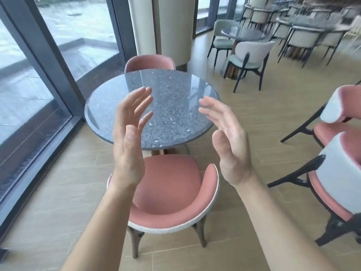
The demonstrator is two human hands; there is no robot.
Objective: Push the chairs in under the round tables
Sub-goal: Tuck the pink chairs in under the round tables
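Both hands, left hand (128,141) and right hand (230,145), spread wide, empty, mid-frame. We note pink chair (168,194) directly below, equidistant; round table (152,108) beyond.

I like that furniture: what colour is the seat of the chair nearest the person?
Pink, with a pale woven trim on the backrest edge, on the near chair; head view.

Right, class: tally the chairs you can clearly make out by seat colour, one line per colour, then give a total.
Pink chairs: 4 (near chair, far chair, upper right chair, lower right chair)
Green-seated chairs: 2 (left one, right one)
Total: 6
The chairs further back are too blurred to count.
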